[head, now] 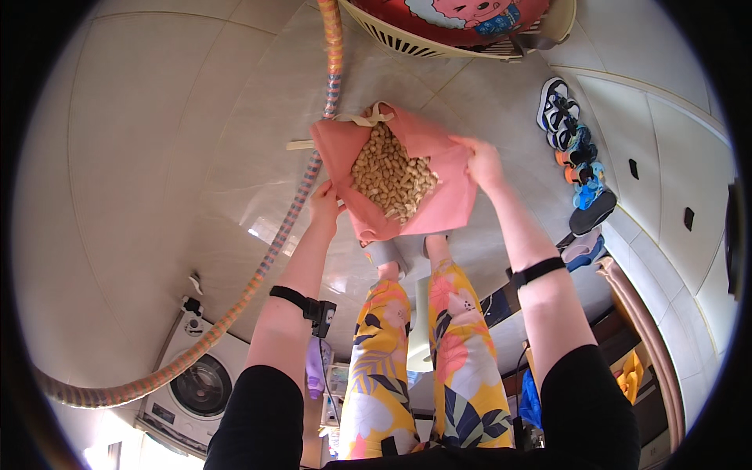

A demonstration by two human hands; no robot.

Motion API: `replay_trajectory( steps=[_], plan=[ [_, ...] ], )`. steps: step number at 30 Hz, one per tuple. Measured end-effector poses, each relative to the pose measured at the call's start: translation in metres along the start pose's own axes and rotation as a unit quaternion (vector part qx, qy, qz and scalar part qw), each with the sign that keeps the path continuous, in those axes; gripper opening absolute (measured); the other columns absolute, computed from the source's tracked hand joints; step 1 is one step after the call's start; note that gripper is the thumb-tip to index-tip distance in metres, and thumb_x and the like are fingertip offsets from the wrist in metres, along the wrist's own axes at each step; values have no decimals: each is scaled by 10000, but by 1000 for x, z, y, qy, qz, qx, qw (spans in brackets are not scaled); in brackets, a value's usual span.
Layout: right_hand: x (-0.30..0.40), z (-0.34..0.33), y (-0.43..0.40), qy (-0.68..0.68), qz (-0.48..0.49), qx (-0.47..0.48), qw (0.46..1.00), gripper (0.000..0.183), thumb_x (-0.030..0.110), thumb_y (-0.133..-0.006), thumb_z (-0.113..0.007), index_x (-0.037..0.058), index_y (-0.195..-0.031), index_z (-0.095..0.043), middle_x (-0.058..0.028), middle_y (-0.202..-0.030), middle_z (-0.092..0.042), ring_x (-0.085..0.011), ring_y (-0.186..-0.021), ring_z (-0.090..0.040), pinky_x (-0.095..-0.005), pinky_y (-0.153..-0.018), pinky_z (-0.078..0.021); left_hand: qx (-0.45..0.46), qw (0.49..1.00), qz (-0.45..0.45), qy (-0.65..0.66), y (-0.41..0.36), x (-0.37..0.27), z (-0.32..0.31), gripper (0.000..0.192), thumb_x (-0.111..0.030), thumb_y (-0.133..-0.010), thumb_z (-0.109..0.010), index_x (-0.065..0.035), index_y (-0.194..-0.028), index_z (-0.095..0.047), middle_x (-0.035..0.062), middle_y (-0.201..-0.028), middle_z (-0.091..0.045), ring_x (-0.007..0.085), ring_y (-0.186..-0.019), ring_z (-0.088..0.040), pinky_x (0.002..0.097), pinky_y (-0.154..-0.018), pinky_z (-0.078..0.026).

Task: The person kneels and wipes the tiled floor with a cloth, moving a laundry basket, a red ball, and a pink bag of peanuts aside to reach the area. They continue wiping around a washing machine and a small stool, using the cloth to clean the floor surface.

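A pink fabric bag [446, 202] with a cream strap [375, 117] stands wide at the mouth in front of my feet. Unshelled peanuts [390, 170] fill the part of it that shows. My left hand [326, 202] grips the bag's edge on the left side. On the opposite side, my right hand [484, 161] pinches the upper right edge between thumb and fingers. The bag's underside is hidden.
A striped, wrapped hoop [288, 226] curves past the bag's left side. At the top is a cream plastic basket [405, 44] holding a red printed item. Shoes [558, 111] line the white cabinets at right. A washing machine [200, 385] is at lower left.
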State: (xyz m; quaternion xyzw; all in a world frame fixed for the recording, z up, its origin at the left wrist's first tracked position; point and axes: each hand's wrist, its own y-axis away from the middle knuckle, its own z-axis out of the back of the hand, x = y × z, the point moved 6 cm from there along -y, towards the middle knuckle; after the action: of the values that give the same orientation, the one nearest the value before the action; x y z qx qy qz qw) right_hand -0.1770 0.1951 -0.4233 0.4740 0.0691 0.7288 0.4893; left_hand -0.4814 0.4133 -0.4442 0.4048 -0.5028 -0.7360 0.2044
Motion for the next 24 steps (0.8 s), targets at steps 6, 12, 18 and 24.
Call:
replay_trajectory(
  steps=[6, 12, 18, 24],
  plan=[
    [56, 42, -82, 254, 166, 6, 953, 398, 93, -856, -463, 249, -1114, -723, -93, -1024, -703, -285, -963, -668, -367, -852, -526, 69, 995, 52, 59, 11, 10, -63, 209, -100, -975, -512, -63, -1163, -593, 55, -1028, -631, 153, -905, -624, 336, -768, -584],
    [105, 39, -132, 366, 203, 17, 908, 323, 101, -857, -504, 258, -1014, -739, -7, -1006, -708, -228, -947, -670, -330, -786, -526, 137, 981, 99, 99, 25, 31, -140, 219, -116, -959, -568, -78, -1174, -581, 47, -1082, -615, 171, -990, -624, 331, -807, -571],
    [107, 8, -140, 454, 211, 35, 865, 325, 158, -854, -514, 216, -1135, -666, -14, -1143, -619, -222, -1027, -629, -372, -861, -506, 213, 963, 122, 108, 13, 48, -171, 323, -186, -952, -607, -103, -1260, -553, 25, -1194, -606, 180, -1087, -605, 358, -856, -538],
    [119, -39, -74, 457, 294, -136, 829, 393, 162, -860, -528, 194, -1248, -579, -94, -1434, -412, -271, -1356, -380, -620, -1074, -312, -52, 963, 192, 183, -70, 96, -8, 583, -212, -954, -589, -165, -1461, -305, 37, -1355, -516, 240, -1159, -548, 463, -916, -510]
  ],
)
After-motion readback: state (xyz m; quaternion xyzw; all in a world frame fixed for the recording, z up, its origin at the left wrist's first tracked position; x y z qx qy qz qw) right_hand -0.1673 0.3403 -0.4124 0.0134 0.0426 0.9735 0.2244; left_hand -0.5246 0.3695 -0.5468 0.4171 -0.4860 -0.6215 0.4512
